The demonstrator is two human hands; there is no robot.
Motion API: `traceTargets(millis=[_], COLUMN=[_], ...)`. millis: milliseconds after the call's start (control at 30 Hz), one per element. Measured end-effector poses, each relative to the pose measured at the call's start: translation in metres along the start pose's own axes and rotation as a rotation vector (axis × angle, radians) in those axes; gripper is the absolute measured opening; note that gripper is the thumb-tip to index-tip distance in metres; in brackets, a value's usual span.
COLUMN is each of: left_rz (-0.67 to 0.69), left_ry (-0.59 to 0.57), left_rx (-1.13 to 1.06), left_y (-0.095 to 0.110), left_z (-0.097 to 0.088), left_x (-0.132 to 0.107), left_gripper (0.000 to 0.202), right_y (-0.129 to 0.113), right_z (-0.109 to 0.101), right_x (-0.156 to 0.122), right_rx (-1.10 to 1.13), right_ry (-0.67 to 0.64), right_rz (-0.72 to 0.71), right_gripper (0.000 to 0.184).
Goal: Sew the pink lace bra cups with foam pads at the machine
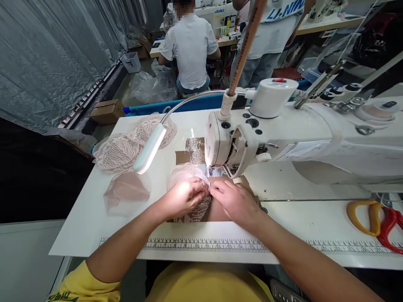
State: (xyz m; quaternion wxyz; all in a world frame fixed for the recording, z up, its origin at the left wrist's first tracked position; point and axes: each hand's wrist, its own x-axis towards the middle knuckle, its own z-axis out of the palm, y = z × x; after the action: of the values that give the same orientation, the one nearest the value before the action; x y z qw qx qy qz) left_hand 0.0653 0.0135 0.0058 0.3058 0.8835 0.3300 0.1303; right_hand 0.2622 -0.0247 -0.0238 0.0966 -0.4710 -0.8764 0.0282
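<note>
A pale pink lace bra cup [200,209] lies just in front of the sewing machine's needle area [231,170]. My left hand [185,195] is closed, pinching the cup's right edge between thumb and fingers. Close beside it, my right hand [236,203] has thumb and forefinger on the same edge, its other fingers bent over the brown-covered machine bed [217,209]. The fingertips of both hands nearly meet, and the exact bit of edge between them is hidden. Lamp light falls brightly on the left hand and the cup.
More lace cups [121,153] and a sheer pink piece [127,188] lie on the table's left. A lamp [150,149] on a bent neck hangs over it. Scissors [365,218] rest at right; a printed ruler [201,244] runs along the front edge. Two people [192,50] are beyond.
</note>
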Motion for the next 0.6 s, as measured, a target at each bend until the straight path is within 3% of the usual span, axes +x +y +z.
traceTargets(millis=[100,233,367,600], left_rz=[0.107,0.145,0.139,0.148], left_ry=[0.037,0.097,0.13,0.104], left_rx=[0.026,0.15,0.147,0.189], left_y=[-0.019,-0.032,-0.033,-0.033], left_z=[0.005,0.021,0.026,0.016], left_x=[0.001,0.007,0.016,0.028], left_gripper=[0.026,0.031,0.031,0.032], right_y=[0.0,0.0,0.002,0.004], right_z=[0.003,-0.001,-0.008,-0.006], right_x=[-0.001,0.002,0.006,0.013], right_rx=[-0.093,-0.128,-0.128,-0.009], right_ry=[0.034,0.024,-0.014,-0.112], right_rz=[0.004,0.061,0.115,0.289], right_gripper=[0.035,0.032,0.033,0.047])
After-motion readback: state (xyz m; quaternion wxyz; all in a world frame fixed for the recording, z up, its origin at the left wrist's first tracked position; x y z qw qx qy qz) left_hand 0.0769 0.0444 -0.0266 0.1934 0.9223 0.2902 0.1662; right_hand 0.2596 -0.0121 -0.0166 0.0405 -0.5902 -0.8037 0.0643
